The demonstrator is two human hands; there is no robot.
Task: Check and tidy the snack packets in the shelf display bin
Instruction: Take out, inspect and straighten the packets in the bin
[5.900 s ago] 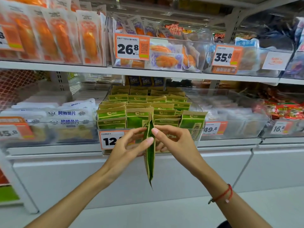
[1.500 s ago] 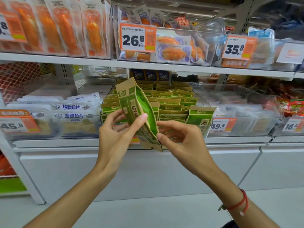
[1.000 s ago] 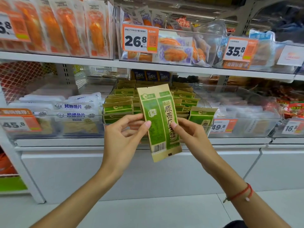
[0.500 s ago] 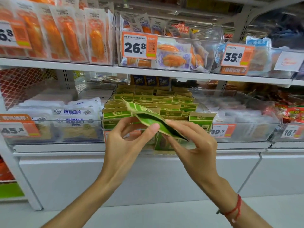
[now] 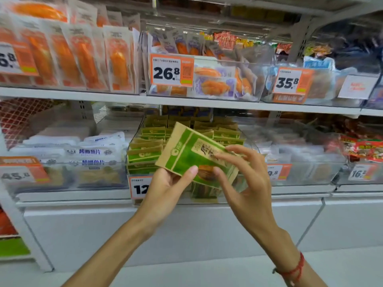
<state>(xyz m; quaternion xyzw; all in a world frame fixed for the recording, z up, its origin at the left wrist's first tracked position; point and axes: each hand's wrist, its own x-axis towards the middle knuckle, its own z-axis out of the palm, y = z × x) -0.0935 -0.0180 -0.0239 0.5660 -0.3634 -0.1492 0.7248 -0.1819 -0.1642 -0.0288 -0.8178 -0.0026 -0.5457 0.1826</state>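
Your left hand (image 5: 165,191) is reaching up from the lower centre of the frame, forearm angled from lower left. Its thumb is pressing on the front face of the packet (image 5: 192,156) near the lower left corner, with the fingers curling behind, so this hand is gripping the packet.

Your right hand (image 5: 246,183) is coming in from the lower right, a red cord (image 5: 294,270) showing at the wrist. Its fingers are curling over the packet's right end and the thumb is sitting against the lower edge; this hand is also clamping the packet.

The packet is sitting at the centre of the frame, held in front of the bin (image 5: 251,146) and above its front wall. It is lying tilted, the left end higher and farther back, the face turned towards you. It is showing a tan paper border, a green panel, a round white logo near the left end and dark characters under your right fingers. Motion blur is softening the print.

Behind it, matching packets are standing in rows inside the bin. A price tag (image 5: 138,186) reading "12" is showing partly behind your left hand.
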